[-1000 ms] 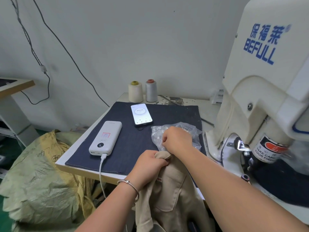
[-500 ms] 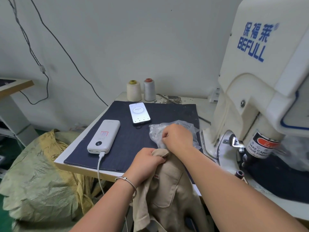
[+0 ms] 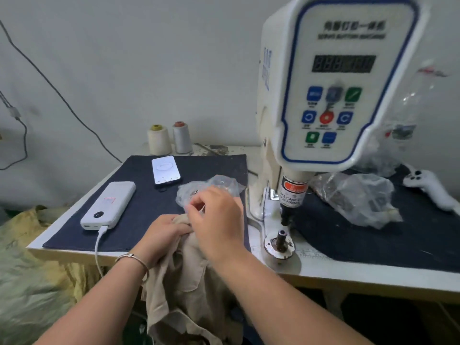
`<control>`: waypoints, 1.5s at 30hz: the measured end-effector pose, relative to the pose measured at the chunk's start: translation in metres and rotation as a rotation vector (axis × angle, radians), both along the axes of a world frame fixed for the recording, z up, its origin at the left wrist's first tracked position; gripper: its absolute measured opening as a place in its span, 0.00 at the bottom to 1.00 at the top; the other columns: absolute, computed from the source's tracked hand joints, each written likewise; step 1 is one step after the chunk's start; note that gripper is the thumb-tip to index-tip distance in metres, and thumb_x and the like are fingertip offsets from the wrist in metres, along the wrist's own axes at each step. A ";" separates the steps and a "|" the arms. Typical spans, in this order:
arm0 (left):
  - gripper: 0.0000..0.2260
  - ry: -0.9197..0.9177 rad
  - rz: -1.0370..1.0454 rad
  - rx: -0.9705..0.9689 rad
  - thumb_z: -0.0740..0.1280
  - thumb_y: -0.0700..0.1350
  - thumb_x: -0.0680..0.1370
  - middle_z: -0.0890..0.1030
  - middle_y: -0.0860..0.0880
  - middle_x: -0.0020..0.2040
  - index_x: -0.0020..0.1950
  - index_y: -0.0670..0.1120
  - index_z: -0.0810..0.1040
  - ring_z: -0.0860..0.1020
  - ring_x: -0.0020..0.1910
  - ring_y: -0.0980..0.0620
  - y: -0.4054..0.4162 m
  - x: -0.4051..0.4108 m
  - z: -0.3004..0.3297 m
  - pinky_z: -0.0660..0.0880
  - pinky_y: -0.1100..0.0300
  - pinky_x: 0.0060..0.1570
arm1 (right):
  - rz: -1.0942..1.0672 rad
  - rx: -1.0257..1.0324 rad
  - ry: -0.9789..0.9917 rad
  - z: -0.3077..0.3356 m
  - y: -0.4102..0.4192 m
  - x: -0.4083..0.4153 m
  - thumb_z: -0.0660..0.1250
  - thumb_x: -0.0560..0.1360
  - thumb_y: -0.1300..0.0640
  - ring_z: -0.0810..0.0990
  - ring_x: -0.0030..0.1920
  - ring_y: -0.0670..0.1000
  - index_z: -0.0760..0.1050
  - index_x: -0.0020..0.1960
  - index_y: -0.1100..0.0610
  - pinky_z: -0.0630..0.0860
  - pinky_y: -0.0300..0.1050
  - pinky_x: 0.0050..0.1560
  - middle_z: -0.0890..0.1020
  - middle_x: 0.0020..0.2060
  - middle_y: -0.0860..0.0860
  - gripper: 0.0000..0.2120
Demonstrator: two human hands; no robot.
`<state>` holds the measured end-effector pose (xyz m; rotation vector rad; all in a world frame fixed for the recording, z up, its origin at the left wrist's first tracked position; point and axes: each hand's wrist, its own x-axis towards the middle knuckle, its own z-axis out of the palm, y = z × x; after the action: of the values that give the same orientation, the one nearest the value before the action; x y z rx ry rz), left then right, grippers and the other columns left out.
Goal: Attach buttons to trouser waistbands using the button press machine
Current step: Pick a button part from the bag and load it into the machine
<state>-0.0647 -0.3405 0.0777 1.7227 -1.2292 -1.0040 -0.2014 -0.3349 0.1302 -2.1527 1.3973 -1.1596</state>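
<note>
The trousers [image 3: 189,282] hang limp over the counter's [image 3: 348,275] front edge, their waistband bunched in the left hand [image 3: 161,235], whose grip is clamped on the cloth. The right hand [image 3: 219,220] pinches something small over the button bag [image 3: 211,186]; what it holds cannot be told. Soft and light, the fabric will likely sag, so it seems best held taut at the stiffer waistband beside the die [image 3: 281,239].

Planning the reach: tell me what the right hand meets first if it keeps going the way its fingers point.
Likely the clear plastic bag just beyond the right hand; depth is unclear, and the fingertips may already touch it.
</note>
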 end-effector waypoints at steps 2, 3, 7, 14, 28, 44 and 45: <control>0.18 -0.020 0.020 -0.016 0.69 0.34 0.74 0.76 0.52 0.27 0.25 0.48 0.76 0.70 0.25 0.60 0.001 -0.002 -0.001 0.67 0.68 0.26 | 0.103 -0.083 -0.029 -0.010 0.039 -0.022 0.70 0.72 0.56 0.76 0.44 0.51 0.79 0.39 0.54 0.70 0.49 0.50 0.80 0.39 0.48 0.03; 0.15 0.017 0.021 -0.017 0.70 0.34 0.74 0.79 0.50 0.29 0.29 0.46 0.80 0.74 0.27 0.59 0.002 -0.002 -0.001 0.70 0.67 0.30 | 0.141 -0.136 -0.030 -0.017 0.057 -0.038 0.70 0.70 0.56 0.76 0.42 0.50 0.78 0.38 0.52 0.69 0.47 0.47 0.80 0.38 0.46 0.03; 0.05 0.064 0.061 -0.006 0.72 0.36 0.75 0.86 0.43 0.40 0.41 0.42 0.86 0.81 0.39 0.47 0.004 -0.001 -0.004 0.75 0.55 0.43 | 0.052 -0.232 -0.041 -0.056 0.086 -0.134 0.71 0.69 0.52 0.75 0.38 0.42 0.78 0.35 0.51 0.69 0.40 0.43 0.78 0.35 0.42 0.05; 0.10 0.022 0.064 -0.029 0.74 0.39 0.74 0.87 0.47 0.41 0.41 0.54 0.88 0.84 0.34 0.53 0.001 -0.002 -0.008 0.77 0.56 0.43 | -0.368 -0.059 0.018 -0.070 0.003 -0.268 0.74 0.72 0.63 0.79 0.38 0.49 0.80 0.39 0.57 0.77 0.53 0.45 0.81 0.37 0.47 0.05; 0.04 -0.012 0.132 0.029 0.75 0.43 0.73 0.87 0.43 0.44 0.45 0.51 0.87 0.84 0.49 0.38 -0.005 0.005 -0.015 0.76 0.41 0.58 | -0.119 -0.284 0.555 -0.080 -0.045 -0.278 0.73 0.71 0.61 0.80 0.36 0.54 0.83 0.38 0.58 0.74 0.50 0.42 0.82 0.35 0.50 0.04; 0.03 -0.023 0.133 -0.002 0.75 0.42 0.74 0.87 0.43 0.41 0.43 0.50 0.87 0.84 0.42 0.42 -0.007 0.006 -0.018 0.77 0.48 0.50 | -0.112 -0.113 0.170 -0.083 -0.039 -0.291 0.74 0.69 0.64 0.77 0.37 0.44 0.83 0.41 0.54 0.75 0.38 0.39 0.81 0.36 0.45 0.06; 0.03 -0.020 0.133 0.001 0.75 0.43 0.74 0.87 0.43 0.41 0.43 0.51 0.87 0.84 0.42 0.42 -0.007 0.006 -0.018 0.78 0.48 0.50 | -0.141 -0.021 0.044 -0.083 -0.041 -0.294 0.74 0.69 0.65 0.76 0.35 0.42 0.83 0.43 0.53 0.73 0.34 0.38 0.80 0.36 0.45 0.08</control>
<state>-0.0586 -0.3479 0.0592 1.7941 -1.1112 -0.9111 -0.4954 -0.3760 0.0475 -2.1357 1.5853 -1.1874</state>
